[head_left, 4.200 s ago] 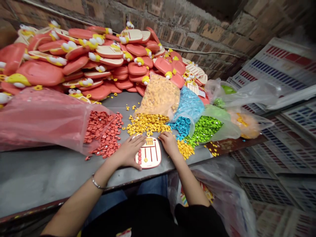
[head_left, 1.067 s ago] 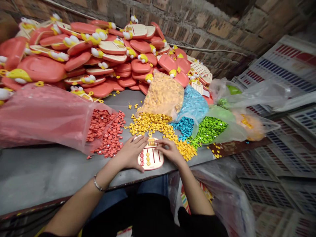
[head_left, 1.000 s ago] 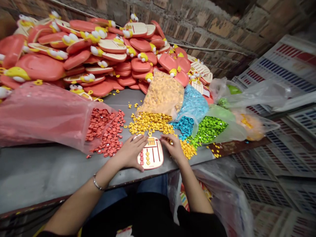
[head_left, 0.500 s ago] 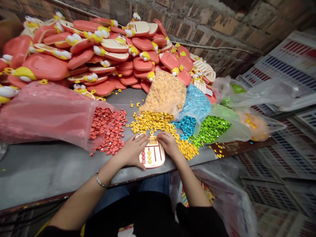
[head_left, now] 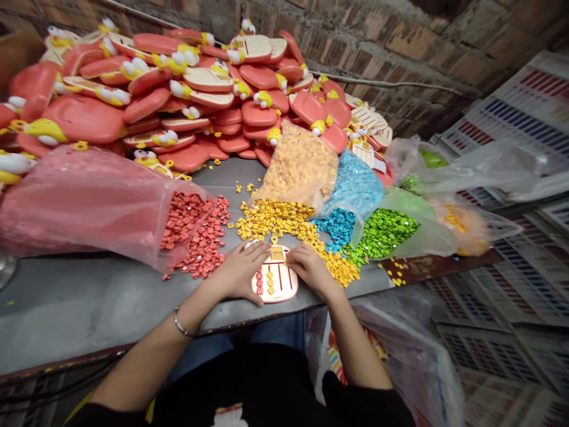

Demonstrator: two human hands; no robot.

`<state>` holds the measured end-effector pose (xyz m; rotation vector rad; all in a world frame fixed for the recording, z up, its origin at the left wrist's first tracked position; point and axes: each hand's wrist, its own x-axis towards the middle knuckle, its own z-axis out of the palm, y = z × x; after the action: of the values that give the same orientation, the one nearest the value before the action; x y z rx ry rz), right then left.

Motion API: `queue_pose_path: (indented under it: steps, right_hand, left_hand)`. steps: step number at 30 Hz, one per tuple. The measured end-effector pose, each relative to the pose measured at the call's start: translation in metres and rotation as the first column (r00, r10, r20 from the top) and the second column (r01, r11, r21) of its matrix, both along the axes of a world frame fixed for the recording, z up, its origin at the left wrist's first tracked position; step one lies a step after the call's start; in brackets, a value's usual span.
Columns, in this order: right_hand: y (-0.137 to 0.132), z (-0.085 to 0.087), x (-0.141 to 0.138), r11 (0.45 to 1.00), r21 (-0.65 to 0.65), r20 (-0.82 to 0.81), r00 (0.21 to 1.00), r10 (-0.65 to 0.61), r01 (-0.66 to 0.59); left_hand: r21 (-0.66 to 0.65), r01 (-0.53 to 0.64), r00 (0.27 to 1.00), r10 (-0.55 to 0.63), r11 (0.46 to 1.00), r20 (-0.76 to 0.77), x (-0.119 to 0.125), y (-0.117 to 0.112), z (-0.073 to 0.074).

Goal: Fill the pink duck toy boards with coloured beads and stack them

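A cream plastic toy board [head_left: 278, 289] with a red rim and several slots lies flat near the table's front edge. Red pieces [head_left: 259, 283] line its leftmost slot and yellow pieces [head_left: 270, 283] the one beside it; the slots further right show bare. My left hand [head_left: 240, 270] grips the board's left side, thumb by the lower edge and fingers over the top. At the upper right of the board, the fingertips of my right hand [head_left: 306, 265] are pinched together. Whatever lies between them is too small to make out.
Loose red beads [head_left: 195, 231], yellow beads [head_left: 284, 219], blue beads [head_left: 336, 225] and green beads [head_left: 384, 232] spill from plastic bags around the board. Behind them rises a heap of red toy boards [head_left: 258, 115] against a brick wall [head_left: 355, 47]. Crates [head_left: 524, 118] stand at right.
My right hand has shifted slightly right and down on the board, its fingers now more curled into a pinch. The left hand keeps its hold on the board.
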<state>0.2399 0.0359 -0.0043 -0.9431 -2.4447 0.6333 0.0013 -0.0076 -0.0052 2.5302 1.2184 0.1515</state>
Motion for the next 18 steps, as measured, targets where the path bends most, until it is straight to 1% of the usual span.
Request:
queue_pose_path:
  steps: [5,8,10,11,12,13,14,15,16,17,18]
  right_hand:
    - [-0.007,-0.009,-0.025,0.996,-0.035,-0.114,0.99,0.081,-0.086]
    - [-0.012,-0.002,-0.028,0.98,-0.125,-0.13,0.982,0.139,-0.155]
    - [-0.016,0.007,-0.018,0.967,-0.19,-0.156,0.978,0.139,-0.168]
    - [-0.018,0.011,-0.009,0.968,-0.207,-0.18,0.978,0.102,-0.139]
    - [-0.018,0.014,0.001,0.975,-0.209,-0.205,0.978,0.036,-0.08]
    - [-0.017,0.015,0.012,0.98,-0.197,-0.226,0.973,-0.053,0.007]
    - [-0.015,0.014,0.024,0.977,-0.174,-0.238,0.958,-0.16,0.12]
    - [-0.011,0.012,0.037,0.96,-0.14,-0.24,0.933,-0.269,0.241]
    - [-0.004,0.009,0.049,0.931,-0.095,-0.231,0.902,-0.366,0.353]
    - [0.004,0.005,0.061,0.893,-0.043,-0.213,0.869,-0.446,0.447]
    - [0.013,0.0,0.072,0.856,0.014,-0.183,0.843,-0.505,0.516]
  left_hand:
    - [0.006,-0.008,1.0,0.008,1.0,0.006,0.0,0.001,-0.001]
    - [0.007,0.002,1.0,-0.002,1.0,0.0,-0.001,0.001,0.0]
    - [0.001,0.005,1.0,-0.005,1.0,-0.012,-0.001,0.001,0.0]
    - [-0.004,0.007,1.0,-0.007,1.0,-0.017,-0.001,0.002,0.0]
    - [-0.009,0.005,1.0,-0.005,1.0,-0.021,-0.001,0.002,0.001]
    - [-0.014,0.002,1.0,-0.003,1.0,-0.025,-0.001,0.002,0.001]
    - [-0.019,0.0,1.0,0.0,1.0,-0.029,-0.001,0.002,0.002]
    - [-0.024,-0.001,1.0,0.001,1.0,-0.031,0.0,0.002,0.002]
    - [-0.029,-0.002,0.999,0.001,1.0,-0.034,0.0,0.002,0.003]
    - [-0.034,-0.002,0.999,0.001,0.999,-0.036,0.0,0.002,0.003]
    - [-0.039,-0.002,0.999,0.001,0.999,-0.037,0.0,0.002,0.004]
